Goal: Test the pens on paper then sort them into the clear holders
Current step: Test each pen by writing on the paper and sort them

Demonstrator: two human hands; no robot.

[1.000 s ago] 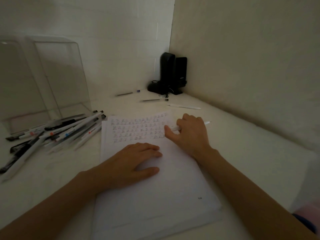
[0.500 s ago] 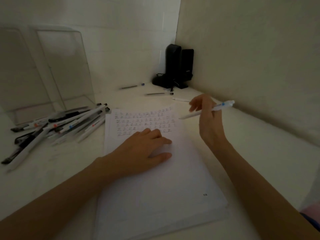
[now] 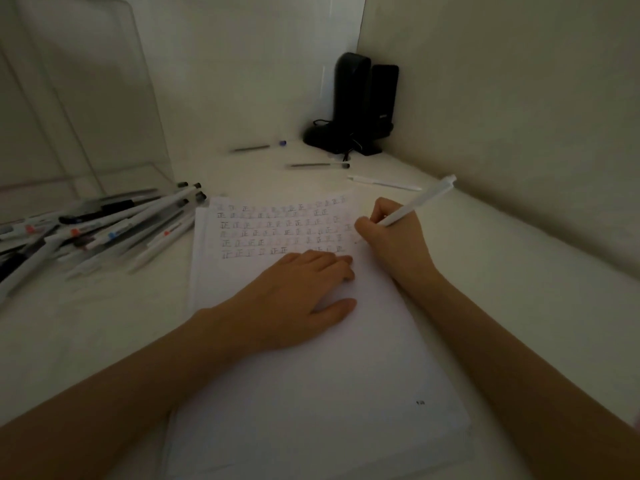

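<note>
Right hand [image 3: 391, 247], centre right: fingers curled round white pen [image 3: 417, 204], tip at right edge of paper [image 3: 311, 375]. Left hand [image 3: 294, 299], centre: flat on paper, fingers straight. Pen pile [image 3: 104, 230], left. Clear holders [image 3: 79, 98], upper left. 3 loose pens [image 3: 317, 165], upper centre.

Single view: head-worn, wide-angle. It looks forward and down over a white desk [image 3: 519, 289] toward the room corner, where black speakers [image 3: 349, 98] stand farthest from the lens at upper centre. Both forearms enter from the bottom edge. The left hand [image 3: 294, 296] and the right hand [image 3: 391, 244], which grips a white pen [image 3: 419, 200], sit mid-frame, near the camera. The paper [image 3: 311, 393] fills the lower middle, nearest. The clear holders [image 3: 86, 98] and the pile of pens [image 3: 104, 230] run off the left edge. The light is dim.
</note>
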